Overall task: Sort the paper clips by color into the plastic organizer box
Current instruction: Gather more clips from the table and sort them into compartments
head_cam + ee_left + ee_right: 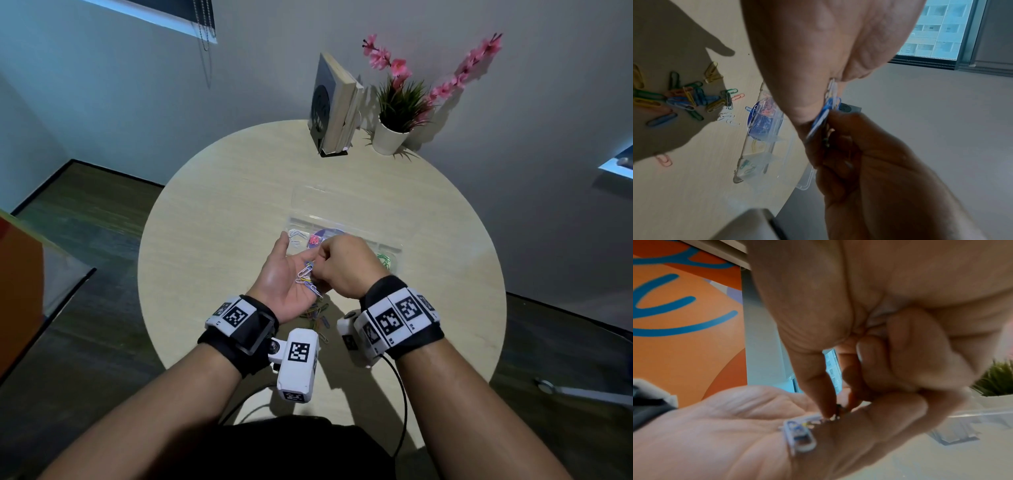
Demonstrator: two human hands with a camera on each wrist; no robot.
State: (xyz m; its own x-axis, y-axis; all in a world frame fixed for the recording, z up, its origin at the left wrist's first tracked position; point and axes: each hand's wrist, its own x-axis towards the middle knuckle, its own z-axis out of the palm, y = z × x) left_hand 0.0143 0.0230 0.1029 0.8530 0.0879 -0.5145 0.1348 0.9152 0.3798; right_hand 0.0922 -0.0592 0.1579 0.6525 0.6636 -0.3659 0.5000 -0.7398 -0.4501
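Observation:
My left hand lies palm up over the round table, with several paper clips resting loose in it, white, blue and yellow among them. My right hand reaches down into that palm, thumb and forefinger pinching one dark clip, seemingly green. The white and blue clips lie on the left palm. The clear plastic organizer box stands open just beyond both hands. Its compartments hold white, pink, blue, yellow and green clips. A loose pile of mixed clips lies on the table under my wrists.
A book in a black stand and a white pot with a green plant and pink flowers stand at the table's far edge. A single pink clip lies apart from the pile.

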